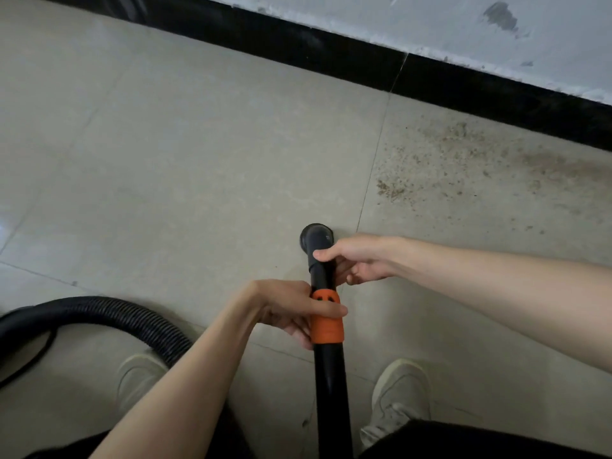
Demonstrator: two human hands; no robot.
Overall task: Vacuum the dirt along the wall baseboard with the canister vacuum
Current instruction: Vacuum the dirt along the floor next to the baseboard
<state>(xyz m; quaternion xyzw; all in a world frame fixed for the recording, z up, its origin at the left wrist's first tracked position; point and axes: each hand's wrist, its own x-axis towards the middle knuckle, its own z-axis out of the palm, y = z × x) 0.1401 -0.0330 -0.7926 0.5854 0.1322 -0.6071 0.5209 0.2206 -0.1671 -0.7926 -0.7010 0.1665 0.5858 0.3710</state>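
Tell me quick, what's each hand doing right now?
Left hand: grips the orange collar of the vacuum wand.
Right hand: pinches the black nozzle end.

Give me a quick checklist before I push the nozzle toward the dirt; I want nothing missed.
1. Left hand holds the orange collar: ok.
2. Right hand holds the wand near the nozzle: ok.
3. Nozzle over the dirt: not ok, the dirt lies to its right, by the baseboard.
4. Hose clear of the shoes: not ok, it crosses the left shoe.
5. Suction running: cannot tell.
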